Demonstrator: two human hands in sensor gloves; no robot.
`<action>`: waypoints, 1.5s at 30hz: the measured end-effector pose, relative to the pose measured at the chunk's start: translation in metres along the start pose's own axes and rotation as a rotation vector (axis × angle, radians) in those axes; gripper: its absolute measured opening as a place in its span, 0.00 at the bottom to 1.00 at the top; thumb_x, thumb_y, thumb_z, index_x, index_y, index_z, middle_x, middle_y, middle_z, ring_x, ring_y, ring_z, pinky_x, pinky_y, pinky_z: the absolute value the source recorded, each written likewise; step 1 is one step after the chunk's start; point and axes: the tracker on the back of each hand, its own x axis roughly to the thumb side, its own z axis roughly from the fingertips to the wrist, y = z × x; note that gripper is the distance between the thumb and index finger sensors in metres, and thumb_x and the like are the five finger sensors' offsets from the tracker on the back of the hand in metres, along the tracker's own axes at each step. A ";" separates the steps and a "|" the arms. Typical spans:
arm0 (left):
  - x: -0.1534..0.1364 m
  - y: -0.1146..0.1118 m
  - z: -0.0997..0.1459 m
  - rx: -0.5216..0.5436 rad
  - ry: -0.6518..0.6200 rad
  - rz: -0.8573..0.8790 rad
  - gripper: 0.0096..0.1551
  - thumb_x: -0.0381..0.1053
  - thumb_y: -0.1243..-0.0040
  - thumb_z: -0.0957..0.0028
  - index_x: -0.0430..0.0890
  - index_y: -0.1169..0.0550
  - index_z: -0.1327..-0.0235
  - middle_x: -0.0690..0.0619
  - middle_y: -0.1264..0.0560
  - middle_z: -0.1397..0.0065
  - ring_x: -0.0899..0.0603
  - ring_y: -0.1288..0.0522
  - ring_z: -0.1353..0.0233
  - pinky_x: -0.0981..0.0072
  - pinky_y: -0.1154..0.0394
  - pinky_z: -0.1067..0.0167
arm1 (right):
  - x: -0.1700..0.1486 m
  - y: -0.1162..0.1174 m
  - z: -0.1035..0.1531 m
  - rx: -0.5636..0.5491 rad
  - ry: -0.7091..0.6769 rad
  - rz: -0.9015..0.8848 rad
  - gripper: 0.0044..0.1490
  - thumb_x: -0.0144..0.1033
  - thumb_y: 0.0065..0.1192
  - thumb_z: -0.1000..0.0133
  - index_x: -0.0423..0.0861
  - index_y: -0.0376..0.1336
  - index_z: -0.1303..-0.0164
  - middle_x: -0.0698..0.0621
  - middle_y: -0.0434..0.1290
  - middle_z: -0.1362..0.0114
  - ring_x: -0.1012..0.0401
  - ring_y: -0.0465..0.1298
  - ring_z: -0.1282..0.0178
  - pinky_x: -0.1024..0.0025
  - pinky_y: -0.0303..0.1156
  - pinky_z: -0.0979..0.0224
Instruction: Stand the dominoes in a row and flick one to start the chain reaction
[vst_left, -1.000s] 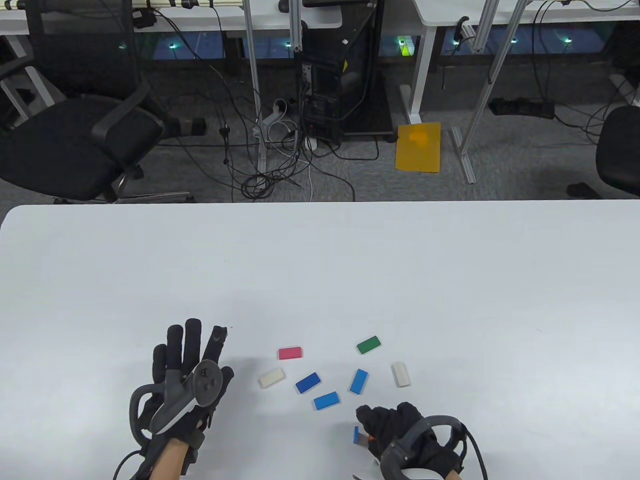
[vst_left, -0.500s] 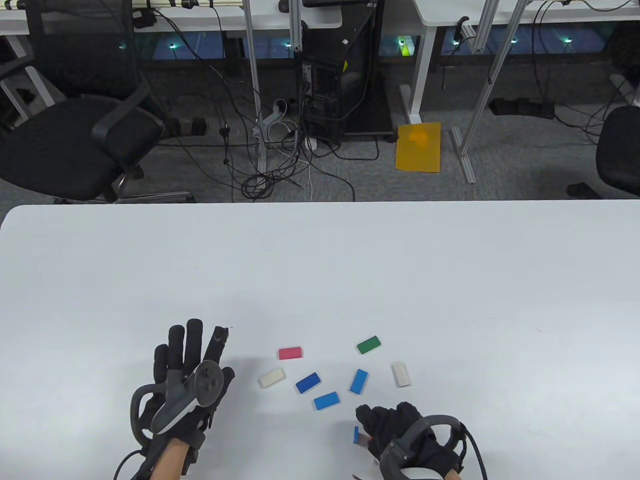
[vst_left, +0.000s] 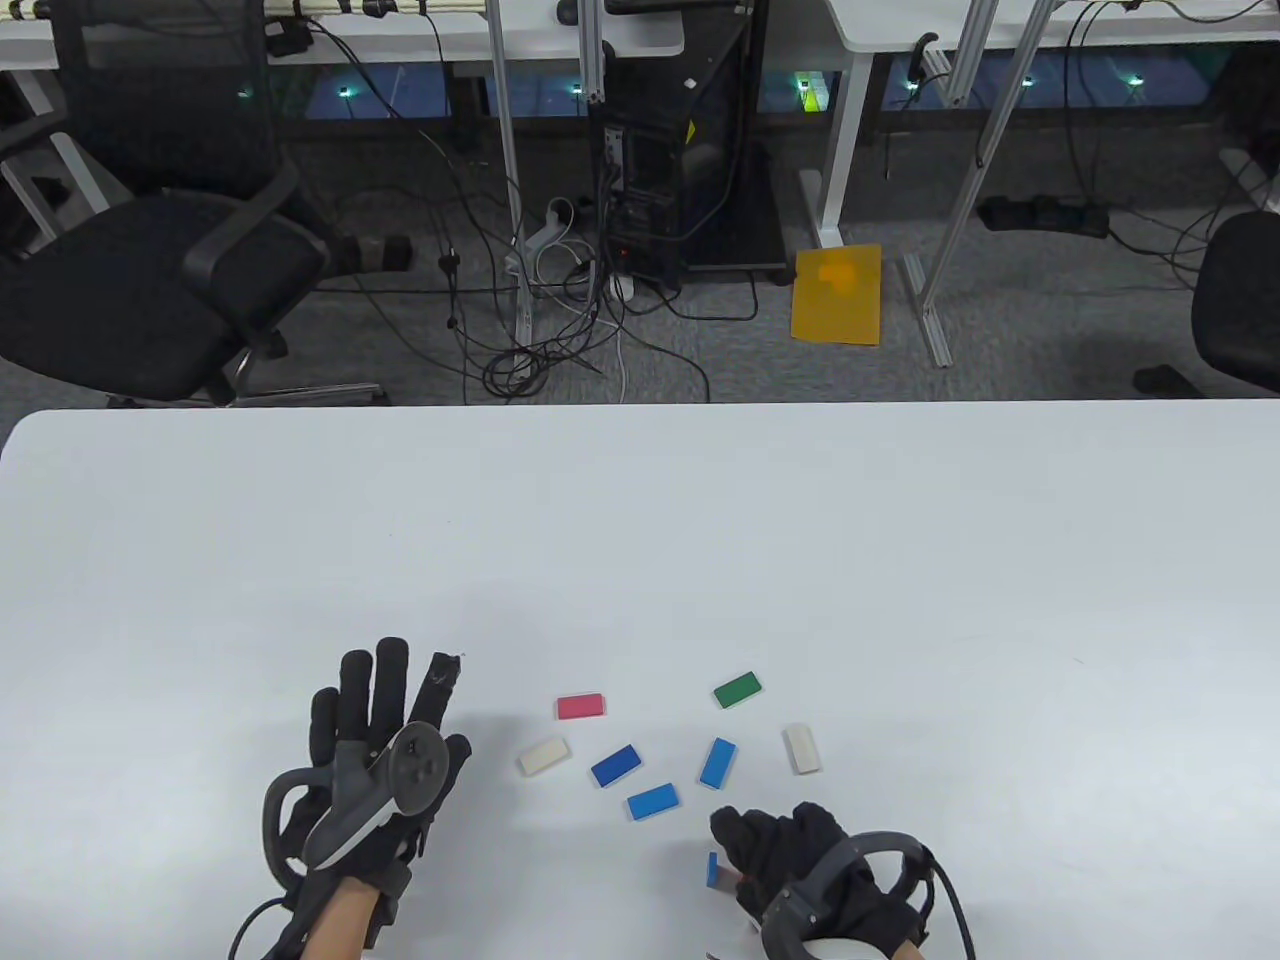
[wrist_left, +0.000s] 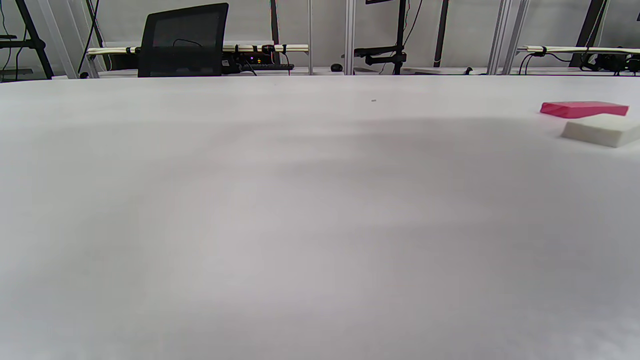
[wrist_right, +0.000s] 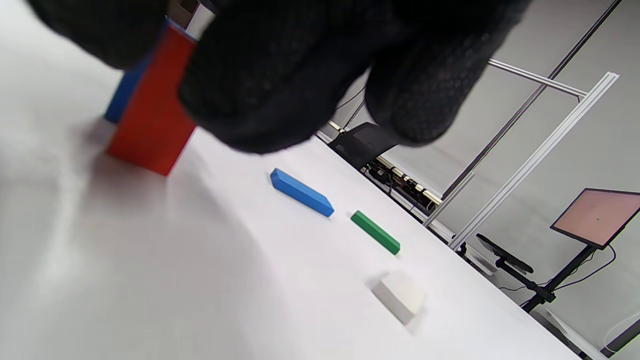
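Several dominoes lie flat on the white table (vst_left: 640, 520): a pink one (vst_left: 581, 706), a cream one (vst_left: 543, 756), three blue ones (vst_left: 615, 765) (vst_left: 652, 801) (vst_left: 718, 762), a green one (vst_left: 737, 690) and a white one (vst_left: 802, 748). A blue domino (vst_left: 714, 870) stands upright near the front edge. Close behind it stands a red domino (wrist_right: 150, 120), with my right hand (vst_left: 740, 850) curled over its top and pinching it. My left hand (vst_left: 385, 710) lies flat to the left of the pile, fingers straight, holding nothing.
The left wrist view shows bare table with the pink domino (wrist_left: 584, 109) and the cream domino (wrist_left: 602, 130) at its right edge. Beyond the table's far edge are an office chair (vst_left: 150, 280), cables and desk legs on the floor.
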 end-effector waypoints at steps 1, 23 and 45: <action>0.000 0.000 0.000 -0.001 0.002 -0.001 0.43 0.75 0.79 0.52 0.72 0.68 0.23 0.59 0.78 0.16 0.41 0.77 0.16 0.41 0.70 0.23 | -0.001 -0.001 0.001 -0.005 0.005 -0.001 0.50 0.58 0.56 0.60 0.41 0.60 0.31 0.53 0.77 0.37 0.74 0.82 0.62 0.61 0.79 0.43; -0.010 0.001 0.001 -0.006 0.020 0.041 0.43 0.75 0.79 0.52 0.72 0.69 0.23 0.59 0.77 0.16 0.41 0.77 0.16 0.41 0.70 0.23 | -0.091 0.068 -0.057 0.374 0.401 -0.183 0.52 0.61 0.52 0.59 0.38 0.64 0.32 0.48 0.80 0.38 0.61 0.86 0.50 0.50 0.76 0.39; -0.006 0.000 0.000 0.005 -0.021 0.056 0.44 0.75 0.79 0.52 0.73 0.75 0.28 0.59 0.79 0.17 0.41 0.78 0.16 0.41 0.71 0.23 | -0.096 0.081 -0.036 0.388 0.404 -0.223 0.39 0.53 0.56 0.60 0.55 0.62 0.36 0.52 0.79 0.42 0.64 0.84 0.56 0.50 0.75 0.39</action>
